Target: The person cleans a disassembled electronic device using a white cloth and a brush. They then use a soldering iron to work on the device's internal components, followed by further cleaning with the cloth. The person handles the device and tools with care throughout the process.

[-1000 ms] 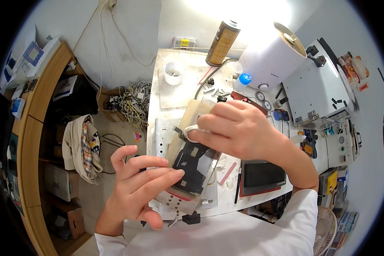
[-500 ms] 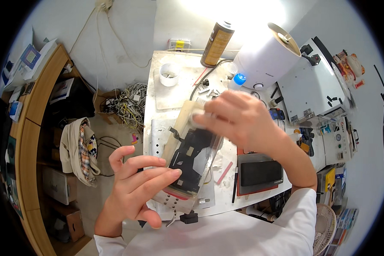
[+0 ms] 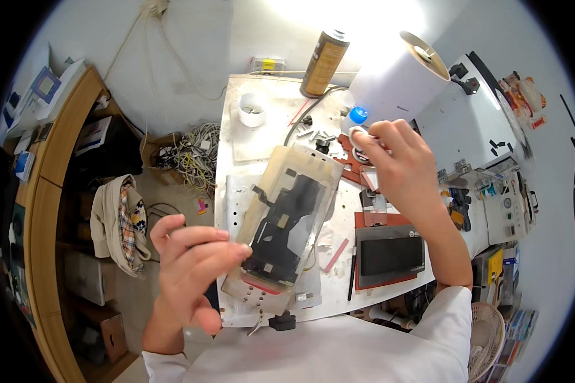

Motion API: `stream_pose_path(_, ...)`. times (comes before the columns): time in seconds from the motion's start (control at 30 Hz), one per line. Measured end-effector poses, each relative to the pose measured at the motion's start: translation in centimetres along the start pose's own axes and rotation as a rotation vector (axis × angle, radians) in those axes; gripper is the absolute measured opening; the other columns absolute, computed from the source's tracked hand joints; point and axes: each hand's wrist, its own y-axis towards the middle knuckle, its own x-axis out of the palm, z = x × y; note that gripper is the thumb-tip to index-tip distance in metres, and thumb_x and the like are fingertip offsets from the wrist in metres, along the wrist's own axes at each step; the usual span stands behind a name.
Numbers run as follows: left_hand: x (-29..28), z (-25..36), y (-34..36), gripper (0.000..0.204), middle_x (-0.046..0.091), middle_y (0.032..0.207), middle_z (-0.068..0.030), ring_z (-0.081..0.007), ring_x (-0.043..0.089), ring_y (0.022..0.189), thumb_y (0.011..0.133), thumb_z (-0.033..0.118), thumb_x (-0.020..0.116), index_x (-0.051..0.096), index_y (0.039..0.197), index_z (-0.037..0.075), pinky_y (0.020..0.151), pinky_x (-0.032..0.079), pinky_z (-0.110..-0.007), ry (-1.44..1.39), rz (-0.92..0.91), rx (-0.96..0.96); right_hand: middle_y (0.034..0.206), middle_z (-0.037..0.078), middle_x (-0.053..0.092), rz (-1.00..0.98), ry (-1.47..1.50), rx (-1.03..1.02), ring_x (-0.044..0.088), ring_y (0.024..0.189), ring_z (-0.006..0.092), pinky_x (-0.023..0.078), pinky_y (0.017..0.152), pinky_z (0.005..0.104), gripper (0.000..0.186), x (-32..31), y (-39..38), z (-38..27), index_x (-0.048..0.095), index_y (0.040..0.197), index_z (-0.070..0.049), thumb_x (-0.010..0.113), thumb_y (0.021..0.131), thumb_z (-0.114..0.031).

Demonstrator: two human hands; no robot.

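Note:
On a cream plate point(image 3: 271, 169) lies a clear-edged phone screen point(image 3: 287, 223), its back showing black film and a small flex cable. Beside its lower left edge, my left hand point(image 3: 195, 271) has its fingers spread; its fingertips reach the screen's edge, and whether they touch cannot be seen. My right hand point(image 3: 402, 163) is raised to the right of the screen, near a blue-capped bottle point(image 3: 356, 116). Pinched between its thumb and fingers is a small white wad point(image 3: 358, 132), partly covered by the fingers.
Behind stand a spray can point(image 3: 324, 64), a white cylindrical appliance point(image 3: 396, 83) and a white tub point(image 3: 252, 110). A black phone-shaped slab point(image 3: 393, 256) lies on a mat at the right, near a pink strip point(image 3: 336, 255) and a black pen-like tool point(image 3: 351, 274). Cables point(image 3: 195, 156) heap beyond the table's left edge.
My right hand has moved off the screen to the right, toward the blue-capped bottle, with the white wad. My left hand has drawn slightly left and down.

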Motion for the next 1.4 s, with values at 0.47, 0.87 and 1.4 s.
stream_pose_path(0.47,-0.9,-0.8,-1.3,0.066,0.079,0.105,-0.0024,-0.0249,0.068,0.104,0.109,0.063,0.040,0.073,0.119,0.007,0.109,0.038,-0.049,-0.001,0.058,-0.037,0.093,0.001,0.060,0.206,0.369,-0.254,0.063,0.077,0.0185,0.051,0.060,0.0324,0.044,0.1,-4.1,-2.5,0.077,0.115,-0.011,0.074,0.072,-0.001)
stream_pose_path(0.87,0.1,-0.1,0.8,0.089,0.079,0.118,-0.0053,-0.0270,0.065,0.116,0.106,0.074,0.023,0.071,0.128,0.003,0.115,0.030,-0.051,-0.026,-0.146,0.048,0.094,-0.001,0.060,0.252,0.516,-0.231,0.057,0.070,0.0113,0.046,0.054,0.0264,0.034,-0.7,-4.7,-7.2,0.081,0.106,-0.013,0.080,0.072,-0.010)
stream_pose_path(1.4,-0.3,-0.5,-0.1,0.064,0.079,0.117,-0.0050,-0.0257,0.065,0.115,0.110,0.057,0.043,0.068,0.129,0.002,0.115,0.033,-0.047,-0.024,-0.014,-0.015,0.099,-0.005,0.060,0.084,0.568,-0.365,0.056,0.084,0.0127,0.047,0.064,0.0260,0.038,-1.4,0.6,-9.1,0.079,0.107,-0.017,0.078,0.070,-0.018)
